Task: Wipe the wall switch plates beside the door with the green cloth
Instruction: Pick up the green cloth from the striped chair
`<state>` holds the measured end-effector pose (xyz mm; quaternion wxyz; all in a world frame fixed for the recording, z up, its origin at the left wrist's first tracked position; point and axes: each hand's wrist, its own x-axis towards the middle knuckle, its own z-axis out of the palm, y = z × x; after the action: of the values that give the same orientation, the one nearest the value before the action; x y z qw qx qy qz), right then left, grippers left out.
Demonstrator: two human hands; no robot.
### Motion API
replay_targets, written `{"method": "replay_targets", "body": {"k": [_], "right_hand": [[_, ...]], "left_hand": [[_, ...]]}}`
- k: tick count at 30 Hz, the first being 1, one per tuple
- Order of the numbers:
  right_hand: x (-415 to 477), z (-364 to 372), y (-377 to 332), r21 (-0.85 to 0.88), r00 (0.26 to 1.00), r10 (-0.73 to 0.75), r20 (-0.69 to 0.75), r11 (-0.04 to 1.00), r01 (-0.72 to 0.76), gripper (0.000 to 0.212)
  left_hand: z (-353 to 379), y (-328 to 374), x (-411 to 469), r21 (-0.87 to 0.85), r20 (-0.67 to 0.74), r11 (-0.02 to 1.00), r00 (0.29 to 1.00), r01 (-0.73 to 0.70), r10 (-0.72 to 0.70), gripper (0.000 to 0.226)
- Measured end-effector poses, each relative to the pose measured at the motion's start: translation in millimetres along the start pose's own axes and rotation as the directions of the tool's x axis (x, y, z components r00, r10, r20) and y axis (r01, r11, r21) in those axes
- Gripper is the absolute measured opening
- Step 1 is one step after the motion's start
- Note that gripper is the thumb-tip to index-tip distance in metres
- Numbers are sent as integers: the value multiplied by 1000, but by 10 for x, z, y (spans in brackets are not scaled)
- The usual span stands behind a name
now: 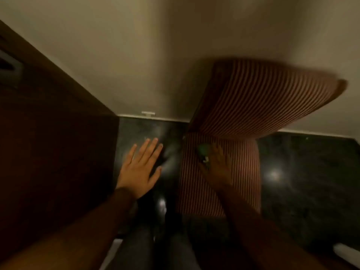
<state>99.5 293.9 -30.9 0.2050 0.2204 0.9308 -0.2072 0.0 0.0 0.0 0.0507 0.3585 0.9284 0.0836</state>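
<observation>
The view is dim and blurred, looking steeply down along a cream wall [155, 55]. My left hand [141, 168] is spread flat with fingers apart, holding nothing, over the dark floor. My right hand [216, 166] reaches out over a striped ribbed panel and grips the green cloth [203, 151], of which only a small bunched piece shows at the fingers. No switch plate is clearly in sight; a small white fitting [148, 114] sits low on the wall near the skirting.
A dark brown door or cabinet face [48, 143] fills the left, with a metal fitting [9, 69] at its edge. The striped ribbed panel [263, 98] juts from the wall at right. The glossy dark floor [302, 182] shows light reflections. My legs [155, 250] are below.
</observation>
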Motion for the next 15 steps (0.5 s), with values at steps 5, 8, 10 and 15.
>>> {"method": "replay_targets", "body": {"k": [5, 8, 10, 15], "right_hand": [[576, 475, 293, -92, 990, 11, 139, 996, 2, 93], [710, 700, 408, -79, 986, -26, 165, 996, 40, 88], [790, 745, 455, 8, 988, -7, 153, 1000, 5, 81], [800, 667, 406, 95, 986, 27, 164, 995, -43, 71]], "left_hand": [[532, 22, 64, 4, 69, 997, 995, 74, -74, 75], [706, -9, 85, -6, 58, 996, 995, 85, -85, 75], [746, -22, 132, 13, 79, 994, 991, 105, -105, 75], [623, -38, 309, 22, 79, 988, 985, 154, -156, 76]]}}
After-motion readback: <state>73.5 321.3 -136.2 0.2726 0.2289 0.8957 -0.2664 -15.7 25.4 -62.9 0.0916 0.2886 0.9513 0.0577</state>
